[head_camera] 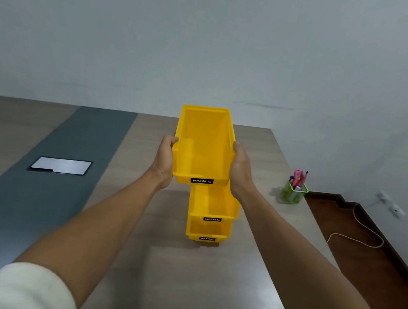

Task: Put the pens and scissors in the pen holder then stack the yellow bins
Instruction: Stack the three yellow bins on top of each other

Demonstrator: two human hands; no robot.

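Note:
An empty yellow bin (202,144) with a black label hangs in the air above the table, gripped on both long sides. My left hand (164,160) clasps its left wall and my right hand (240,169) its right wall. Just below and slightly nearer stand two more yellow bins, one (214,204) stacked on the other (206,230), both empty. The held bin is above them and apart from them. A green mesh pen holder (294,191) stands at the table's right edge with pens and pink-handled scissors (297,175) sticking out of it.
The wooden table (186,277) has a grey strip with a white-lidded cable hatch (60,165) on the left. The table's right edge drops to a dark floor with a cable (365,227). A pale wall stands close behind the far edge.

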